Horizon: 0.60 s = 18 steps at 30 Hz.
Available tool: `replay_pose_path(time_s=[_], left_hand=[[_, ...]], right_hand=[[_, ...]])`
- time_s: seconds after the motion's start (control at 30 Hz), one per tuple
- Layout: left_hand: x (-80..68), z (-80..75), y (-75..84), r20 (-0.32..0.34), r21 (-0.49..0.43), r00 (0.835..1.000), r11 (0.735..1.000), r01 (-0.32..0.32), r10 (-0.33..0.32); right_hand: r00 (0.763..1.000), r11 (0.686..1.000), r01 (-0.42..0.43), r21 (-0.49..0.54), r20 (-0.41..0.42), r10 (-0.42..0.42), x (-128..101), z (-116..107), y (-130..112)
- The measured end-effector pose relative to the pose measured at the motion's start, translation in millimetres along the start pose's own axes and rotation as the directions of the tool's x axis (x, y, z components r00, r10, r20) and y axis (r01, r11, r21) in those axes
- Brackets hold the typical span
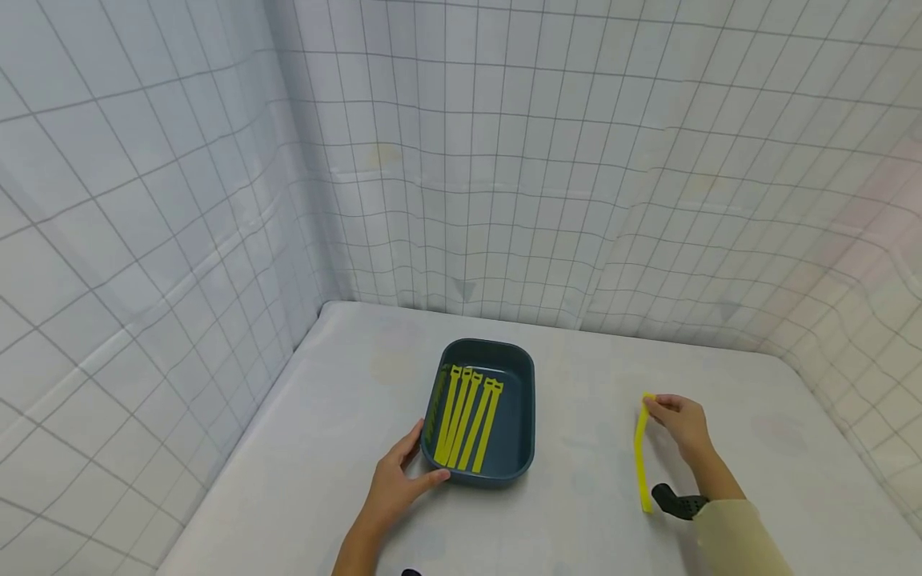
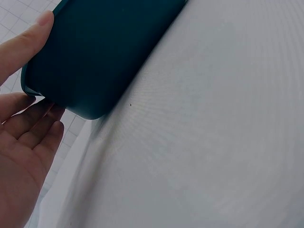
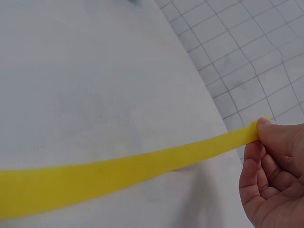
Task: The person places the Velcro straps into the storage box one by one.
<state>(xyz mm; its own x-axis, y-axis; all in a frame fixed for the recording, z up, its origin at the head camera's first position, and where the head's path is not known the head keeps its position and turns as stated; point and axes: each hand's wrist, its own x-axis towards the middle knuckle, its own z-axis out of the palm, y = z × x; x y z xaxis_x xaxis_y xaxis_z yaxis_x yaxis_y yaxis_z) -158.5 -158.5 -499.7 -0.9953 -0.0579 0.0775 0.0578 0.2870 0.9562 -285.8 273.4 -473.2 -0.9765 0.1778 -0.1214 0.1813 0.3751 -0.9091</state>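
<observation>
My left hand [image 1: 392,490] holds the near left corner of a dark teal tray [image 1: 522,432], thumb along the front wall and fingers against the left side. In the left wrist view the thumb [image 2: 33,42] and fingertips lie on the tray's wall [image 2: 95,52]. Inside it, several yellow hook-and-loop cable ties [image 1: 471,424] lie side by side, their slotted heads toward the far end. Off to the right, my right hand [image 1: 680,424] pinches one end of another yellow cable tie [image 1: 639,456] between thumb and fingers. The tie's length runs from there toward me, over the tabletop.
A white-covered table [image 1: 576,512] bears the tray. White grid-patterned curtain [image 1: 490,200] stands behind the table and along both sides. A dark wrist-camera piece [image 1: 677,502] sits on the right wrist, close to the tie's near end.
</observation>
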Motion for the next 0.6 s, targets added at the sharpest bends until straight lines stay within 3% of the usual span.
replay_pose_path(time_s=[0.3,0.6], left_hand=[[0.1,-0.4,-1.5,-0.003,-0.001,1.0,1.0,-0.001,0.001],[0.5,-0.1,-2.5,0.002,0.001,1.0,1.0,-0.004,0.004]], right_hand=[[0.999,0.999,0.039,0.009,-0.01,-0.039,-3.1,-6.0,-11.3],[0.994,0.989,0.102,0.108,-0.04,-0.098,-3.8,-14.8,-5.9]])
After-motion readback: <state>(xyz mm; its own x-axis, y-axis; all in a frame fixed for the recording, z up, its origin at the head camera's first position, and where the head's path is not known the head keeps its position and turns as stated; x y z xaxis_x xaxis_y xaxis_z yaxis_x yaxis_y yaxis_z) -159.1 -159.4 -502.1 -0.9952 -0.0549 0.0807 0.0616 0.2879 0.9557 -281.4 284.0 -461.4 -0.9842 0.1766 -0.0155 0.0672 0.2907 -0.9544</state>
